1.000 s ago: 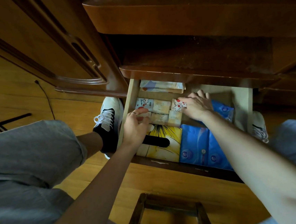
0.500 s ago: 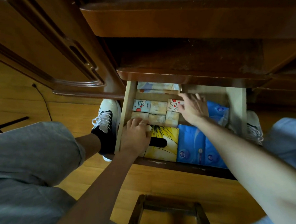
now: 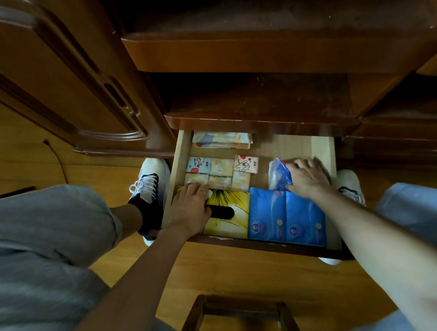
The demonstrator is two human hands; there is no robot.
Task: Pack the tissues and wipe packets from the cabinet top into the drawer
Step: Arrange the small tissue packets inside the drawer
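Tissue packs (image 3: pixel 222 174) sat in the open drawer (image 3: pixel 323 155), grouped in two rows toward its back left: small tan ones with two cartoon-printed ones among them, one at the left end and one at the right of the far row. Behind them, half under the cabinet (image 3: pixel 261 118), lay a flat pale pack (image 3: pixel 221 141). Nearer the drawer front lay a yellow tissue box (image 3: pixel 230 219) with a dark oval slot, and just right of it two blue packets (image 3: pixel 286 216) side by side, touching each other. The left hand (image 3: pixel 188 211) rested palm down over the left end of the yellow box, its fingers fairly straight and reaching onto the nearest small tan pack; it gripped nothing that I could see. The right hand (image 3: pixel 306 177) was in the right part of the drawer, its fingers curled round a crumpled blue-and-clear packet (image 3: pixel 279 175) that stood tilted just behind the blue packets. Both forearms reached in from below. Grey trouser legs framed the drawer, with a white-and-black shoe (image 3: pixel 147 188) on the wood floor just left of it and another shoe (image 3: pixel 350 187) at its right. A dark wooden stool (image 3: pixel 240 320) stood on the floor nearer the person.
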